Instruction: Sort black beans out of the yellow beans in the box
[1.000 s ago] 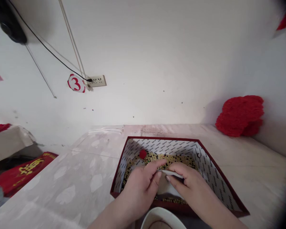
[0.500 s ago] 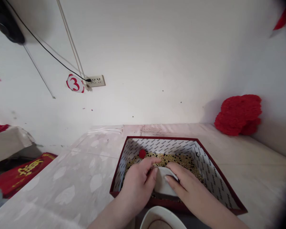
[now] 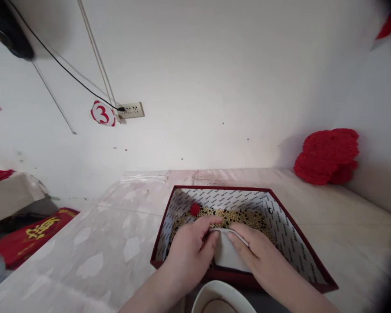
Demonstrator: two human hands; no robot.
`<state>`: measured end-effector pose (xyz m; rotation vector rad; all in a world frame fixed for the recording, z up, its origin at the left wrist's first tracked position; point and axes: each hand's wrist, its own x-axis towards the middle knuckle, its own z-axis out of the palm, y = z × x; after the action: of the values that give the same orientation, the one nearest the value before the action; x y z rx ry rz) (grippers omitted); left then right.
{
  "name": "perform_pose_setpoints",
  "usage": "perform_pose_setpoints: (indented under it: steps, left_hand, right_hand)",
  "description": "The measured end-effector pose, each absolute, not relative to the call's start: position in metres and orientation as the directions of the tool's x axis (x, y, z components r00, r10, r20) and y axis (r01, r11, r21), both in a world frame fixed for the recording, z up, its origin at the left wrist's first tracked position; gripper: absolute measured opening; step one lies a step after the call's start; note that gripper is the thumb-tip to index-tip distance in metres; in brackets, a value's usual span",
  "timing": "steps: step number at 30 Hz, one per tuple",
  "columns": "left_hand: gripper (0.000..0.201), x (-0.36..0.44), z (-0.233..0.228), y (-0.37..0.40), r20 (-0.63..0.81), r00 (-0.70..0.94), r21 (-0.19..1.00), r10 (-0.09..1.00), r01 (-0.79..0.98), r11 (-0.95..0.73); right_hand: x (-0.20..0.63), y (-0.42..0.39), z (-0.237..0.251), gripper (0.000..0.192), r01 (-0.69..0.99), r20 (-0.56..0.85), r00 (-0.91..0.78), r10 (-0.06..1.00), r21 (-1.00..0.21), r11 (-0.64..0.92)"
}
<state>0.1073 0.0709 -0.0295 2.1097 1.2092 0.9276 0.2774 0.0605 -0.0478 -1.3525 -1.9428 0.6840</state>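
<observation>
A pale grey, flat piece with a dark lower edge [image 3: 230,253] is pinched between my two hands; its exact kind is not clear. My left hand [image 3: 189,247] has its thumb and index finger closed on the upper left edge. At the upper right edge, my right hand [image 3: 260,248] grips with its thumb on the near face, other fingers behind. Both hands are over a dark red box [image 3: 221,188] with printed white lining. Small gold and black beads [image 3: 244,217] cover its floor, and a red ball [image 3: 194,209] lies at its back left.
A white bowl [image 3: 202,292] stands before the box at the bottom edge. The box rests on a patterned tablecloth [image 3: 117,243]. Red fluffy material [image 3: 327,156] lies at the back right by the wall. A socket strip [image 3: 132,110] is on the wall.
The pale piece has shifted slightly and shows a broader face, its upper edge now lying straighter between my hands. My right thumb has moved up to that edge. The box stays put.
</observation>
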Motion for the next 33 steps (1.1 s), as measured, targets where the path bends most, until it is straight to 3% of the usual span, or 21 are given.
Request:
perform_pose_setpoints:
  steps: [10, 16, 22, 25, 31, 33]
  left_hand:
    - [0.029, 0.1048, -0.0344, 0.0725, 0.335, 0.308, 0.727, 0.891, 0.518, -0.452]
    - [0.028, 0.1067, -0.0331, 0.0721, 0.309, 0.328, 0.736, 0.893, 0.512, -0.443]
    - [0.024, 0.1075, -0.0304, 0.0709, 0.246, 0.301, 0.710, 0.921, 0.591, -0.383]
    - [0.014, 0.1081, -0.0292, 0.0714, 0.243, 0.289, 0.683, 0.926, 0.627, -0.375]
    - [0.018, 0.1088, -0.0286, 0.0725, 0.205, 0.290, 0.663, 0.935, 0.662, -0.350]
    - [0.018, 0.1091, -0.0279, 0.0723, 0.204, 0.299, 0.661, 0.932, 0.660, -0.357]
  right_hand:
    - [0.2770, 0.0612, -0.0452, 0.007, 0.625, 0.152, -0.240, 0.959, -0.731, 0.273]
    - [0.2787, 0.0625, -0.0463, 0.028, 0.610, 0.238, -0.248, 0.939, -0.715, 0.343]
    - [0.2801, 0.0626, -0.0512, 0.033, 0.601, 0.201, -0.159, 0.967, -0.757, 0.256]
    - [0.2799, 0.0636, -0.0522, 0.028, 0.610, 0.167, -0.150, 0.975, -0.760, 0.224]
    - [0.2782, 0.0659, -0.0489, 0.013, 0.612, 0.121, -0.177, 0.977, -0.764, 0.206]
    - [0.2786, 0.0656, -0.0471, 0.017, 0.619, 0.145, -0.203, 0.968, -0.748, 0.241]
